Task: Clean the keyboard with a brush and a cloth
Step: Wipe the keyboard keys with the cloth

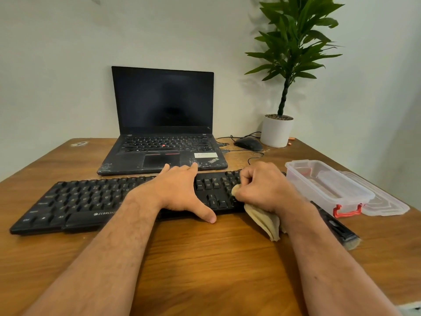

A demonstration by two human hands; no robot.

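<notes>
- The black keyboard (95, 199) lies across the wooden table (205, 258), straight ahead of me at 12 o'clock, its long side running left to right.
- My left hand (180, 190) lies flat over the keyboard's middle, fingers straight and spread toward 12 o'clock, thumb hooked over the near edge and touching the table.
- My right hand (262, 190) is curled tight around the beige cloth (264, 220), pressing a wad of it onto the keys at the keyboard's right end, at 3 o'clock from my left hand.
- The loose tail of the cloth hangs out under my right wrist toward 6 o'clock and rests on the table.
- The brush (337, 226) lies on the table at 4 o'clock from my right hand, just beside my forearm, bristles pointing toward me.
- A clear plastic box (328, 185) with a red latch sits at 3 o'clock from the right hand, its lid (387, 204) beside it.
- An open laptop (163, 124) with a dark screen stands just beyond the keyboard at 12 o'clock.
- A black mouse (248, 143) and a potted plant (276, 131) stand at 1 o'clock, near the wall.
</notes>
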